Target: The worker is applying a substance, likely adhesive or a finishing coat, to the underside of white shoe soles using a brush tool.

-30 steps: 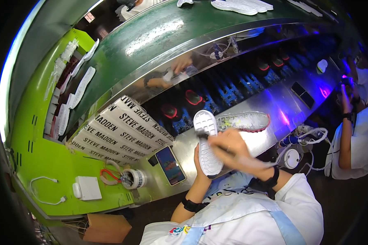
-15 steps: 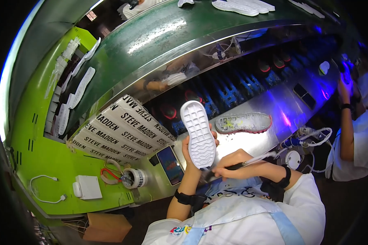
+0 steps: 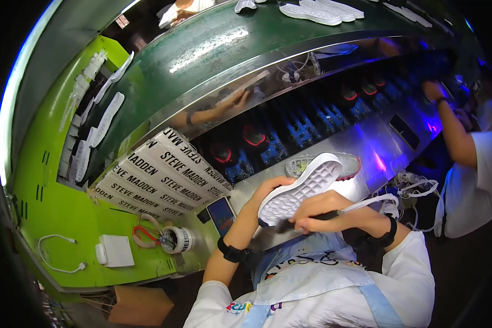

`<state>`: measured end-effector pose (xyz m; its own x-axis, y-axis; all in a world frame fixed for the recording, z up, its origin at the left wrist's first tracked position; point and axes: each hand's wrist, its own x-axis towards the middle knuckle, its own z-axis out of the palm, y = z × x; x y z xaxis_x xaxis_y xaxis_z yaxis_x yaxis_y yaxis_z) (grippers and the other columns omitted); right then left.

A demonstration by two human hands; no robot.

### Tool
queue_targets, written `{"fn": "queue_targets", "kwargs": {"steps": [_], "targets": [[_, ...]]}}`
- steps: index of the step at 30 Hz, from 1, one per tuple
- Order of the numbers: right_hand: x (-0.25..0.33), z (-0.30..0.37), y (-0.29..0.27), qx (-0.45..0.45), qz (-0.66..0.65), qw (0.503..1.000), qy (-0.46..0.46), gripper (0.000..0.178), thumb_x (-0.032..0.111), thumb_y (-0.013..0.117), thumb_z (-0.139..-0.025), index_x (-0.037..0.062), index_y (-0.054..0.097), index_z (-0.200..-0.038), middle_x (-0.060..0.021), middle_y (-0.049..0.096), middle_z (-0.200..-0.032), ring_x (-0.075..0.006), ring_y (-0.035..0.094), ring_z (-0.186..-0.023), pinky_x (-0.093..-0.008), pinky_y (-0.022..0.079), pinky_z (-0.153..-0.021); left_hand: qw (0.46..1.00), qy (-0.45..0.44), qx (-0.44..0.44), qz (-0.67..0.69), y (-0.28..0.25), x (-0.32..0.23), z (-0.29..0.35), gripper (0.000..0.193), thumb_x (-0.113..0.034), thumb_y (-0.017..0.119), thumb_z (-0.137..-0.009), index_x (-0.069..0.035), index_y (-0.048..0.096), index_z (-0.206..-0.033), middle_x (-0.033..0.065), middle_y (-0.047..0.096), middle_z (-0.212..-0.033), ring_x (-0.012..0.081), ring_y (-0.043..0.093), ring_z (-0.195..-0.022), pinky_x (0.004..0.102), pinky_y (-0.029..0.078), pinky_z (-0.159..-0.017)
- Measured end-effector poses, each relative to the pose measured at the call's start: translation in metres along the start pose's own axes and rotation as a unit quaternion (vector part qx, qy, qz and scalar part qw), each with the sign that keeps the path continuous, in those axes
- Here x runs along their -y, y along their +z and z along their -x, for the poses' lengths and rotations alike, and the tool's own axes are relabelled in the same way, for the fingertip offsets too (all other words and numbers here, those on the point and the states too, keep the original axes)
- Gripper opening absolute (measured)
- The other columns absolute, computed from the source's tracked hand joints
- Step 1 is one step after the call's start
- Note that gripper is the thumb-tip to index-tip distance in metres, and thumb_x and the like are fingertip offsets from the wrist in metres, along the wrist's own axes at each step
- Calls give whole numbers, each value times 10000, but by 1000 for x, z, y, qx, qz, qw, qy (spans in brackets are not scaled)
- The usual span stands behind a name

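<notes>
A white shoe sole [image 3: 323, 170], its gridded hollow side showing, lies slanted in my left hand [image 3: 268, 192]. The fingers there grip its edge, and some pass out of sight beneath it. My right hand [image 3: 328, 209] is closed round a dark-handled brush [image 3: 331, 215], with a pale tube [image 3: 370, 202] running from its end. The brush tip is at the sole's near end, partly hidden by my fingers. Just beyond the sole, a grey shoe upper [image 3: 296, 165] with a red edge rests on the metal bench [image 3: 366, 142], partly covered by the sole.
A printed white carton [image 3: 164, 175] stands left of my arm, near a phone [image 3: 221, 214] and a white tub [image 3: 178, 239]. More soles [image 3: 311, 13] lie on the green belt [image 3: 210, 52]. A co-worker's arm [image 3: 455, 131] reaches in at the right, near a second phone [image 3: 403, 131].
The sole has turned from upright to slanting up rightward, and its hollow side now shows instead of the ridged one. My right hand has come over it with the brush. The co-worker's arm has shifted.
</notes>
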<state>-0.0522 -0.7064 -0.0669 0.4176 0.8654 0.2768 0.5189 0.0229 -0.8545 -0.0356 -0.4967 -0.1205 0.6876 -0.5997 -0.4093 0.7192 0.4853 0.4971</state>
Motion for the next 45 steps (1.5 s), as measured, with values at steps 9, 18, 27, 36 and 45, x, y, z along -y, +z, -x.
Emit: {"fn": "queue_targets", "kwargs": {"steps": [9, 18, 27, 36, 45], "targets": [[-24, 25, -13, -55, -17, 998, -25, 114, 106, 602, -803, 7, 659, -809, -92, 667, -813, -174, 636, -676, -275, 489, -637, 982, -77, -75, -156, 21, -7, 5, 397, -215, 608, -808, 10, 584, -1135, 118, 661, -937, 167, 653, -726, 253, 524, -634], [20, 28, -21, -200, -4, 975, -96, 218, 115, 482, -885, -8, 650, -822, -159, 667, -901, -261, 643, -876, -343, 494, -791, 975, 195, 55, -90, 21, -39, 44, 552, -334, 485, -848, 84, 471, -1208, 230, 597, -1075, 304, 635, -890, 372, 546, -721], [-18, 48, -15, -475, -241, 841, -98, 327, 214, 432, -936, -54, 578, -820, -247, 614, -900, -239, 592, -592, -327, 501, -592, 884, 426, 192, -27, 148, -151, 20, 267, -225, 465, -915, -9, 540, -1052, 53, 550, -802, 88, 413, -550, 182, 307, -392], [-45, 74, 0, -613, -272, 740, -49, 198, 66, 543, -839, 11, 531, -1029, -167, 570, -1086, -166, 575, -713, -281, 486, -658, 320, 391, -220, -835, 207, -251, -203, 479, -347, 505, -848, 30, 543, -1141, 221, 584, -1100, 338, 535, -1074, 477, 399, -897], [-48, 88, 3, -545, -343, 764, 40, 295, 34, 559, -802, 4, 508, -1091, -135, 571, -1044, -144, 545, -692, -258, 458, -632, 535, 391, -352, -661, 143, -325, -118, 235, -138, 593, -740, -22, 622, -943, 137, 614, -689, 222, 601, -598, 331, 481, -494]]}}
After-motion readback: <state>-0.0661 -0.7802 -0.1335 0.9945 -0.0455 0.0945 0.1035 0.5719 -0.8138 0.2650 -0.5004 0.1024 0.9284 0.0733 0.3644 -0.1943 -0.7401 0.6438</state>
